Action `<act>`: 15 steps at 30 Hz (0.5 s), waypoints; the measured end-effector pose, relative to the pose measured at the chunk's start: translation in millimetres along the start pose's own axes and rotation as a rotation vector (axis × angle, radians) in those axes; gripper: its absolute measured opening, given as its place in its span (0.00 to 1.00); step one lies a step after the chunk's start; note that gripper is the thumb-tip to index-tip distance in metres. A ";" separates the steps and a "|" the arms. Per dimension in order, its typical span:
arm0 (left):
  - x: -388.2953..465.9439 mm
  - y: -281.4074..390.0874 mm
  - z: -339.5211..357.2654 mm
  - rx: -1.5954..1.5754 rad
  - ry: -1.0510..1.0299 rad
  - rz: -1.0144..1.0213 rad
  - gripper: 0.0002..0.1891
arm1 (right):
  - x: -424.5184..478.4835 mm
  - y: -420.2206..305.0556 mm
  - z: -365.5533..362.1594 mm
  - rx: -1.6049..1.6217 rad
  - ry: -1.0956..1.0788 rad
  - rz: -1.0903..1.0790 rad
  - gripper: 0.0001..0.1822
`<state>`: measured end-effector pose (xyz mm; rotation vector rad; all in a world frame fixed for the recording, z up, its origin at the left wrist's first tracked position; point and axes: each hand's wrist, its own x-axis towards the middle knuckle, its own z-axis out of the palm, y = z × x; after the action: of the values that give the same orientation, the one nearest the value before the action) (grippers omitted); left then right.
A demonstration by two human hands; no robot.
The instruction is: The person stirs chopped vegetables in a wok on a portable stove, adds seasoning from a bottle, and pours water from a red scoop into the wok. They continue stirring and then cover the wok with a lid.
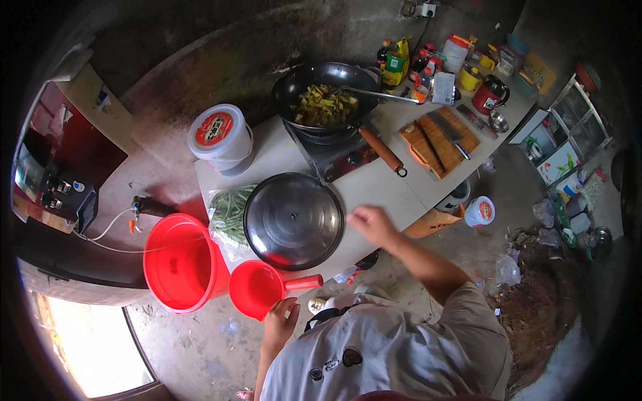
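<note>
My right hand point(371, 226), blurred and with its fingers curled in, is over the pale table just right of a round metal wok lid point(295, 220); nothing shows in it. Lower down, my left hand point(281, 317) overlaps the rim of a red plastic dipper point(256, 289). Its fingers are loosely bent with a gap between them, and whether they touch the dipper is unclear. Beside the lid lies a clear bag of green beans point(228, 213). A black wok point(286, 92) of cut, cooked-looking vegetables point(323, 104) sits on an induction cooker point(346, 160), a ladle point(381, 93) resting in it.
A lidded white bucket point(220, 140) stands at the table's left end, above a large red tub point(183, 265). The wok's wooden handle point(381, 146) juts over the table. A cutting board point(436, 140) bears a cleaver point(444, 125). Bottles, jars and a red kettle point(489, 95) crowd the far end.
</note>
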<state>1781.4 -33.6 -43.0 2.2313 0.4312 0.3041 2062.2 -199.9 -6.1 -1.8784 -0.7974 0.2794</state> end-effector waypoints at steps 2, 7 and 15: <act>12.5 3.0 4.1 -0.027 -0.015 0.053 0.08 | 27.3 -4.2 -52.5 -0.285 0.284 -0.175 0.07; 26.3 10.0 16.7 -0.048 0.023 -0.026 0.06 | 112.7 12.4 -163.3 -1.027 0.498 -0.349 0.07; 29.1 48.9 90.1 -0.175 0.304 -0.360 0.05 | 250.5 134.5 -208.7 -1.427 0.197 -0.088 0.12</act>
<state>1850.0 -113.4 -60.0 1.8975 0.9193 0.4705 2413.7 -225.4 7.6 -3.0681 -1.0343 -0.7356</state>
